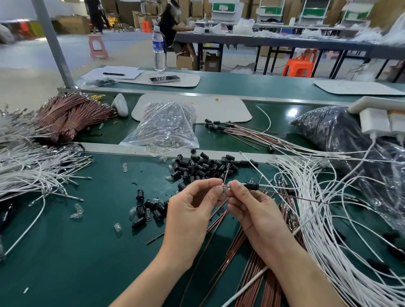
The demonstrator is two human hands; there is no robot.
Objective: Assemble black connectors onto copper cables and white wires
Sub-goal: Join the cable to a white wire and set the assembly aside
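On my left, a heap of white wires [14, 162] and tied bundles of copper cables [73, 116] lie bare on the counter [80, 240]. With so many loose black connectors [203, 165] ahead, I judge most of the work is left. My left hand [192, 208] pinches a small clear piece [225, 188] between thumb and forefinger. My right hand [255, 213] pinches it too, with one fitted connector [251, 186] just beyond its fingers. A few finished leads [235, 129] lie further back.

One head-worn wide-angle camera looks forward and down, close over the green workbench [87, 246].
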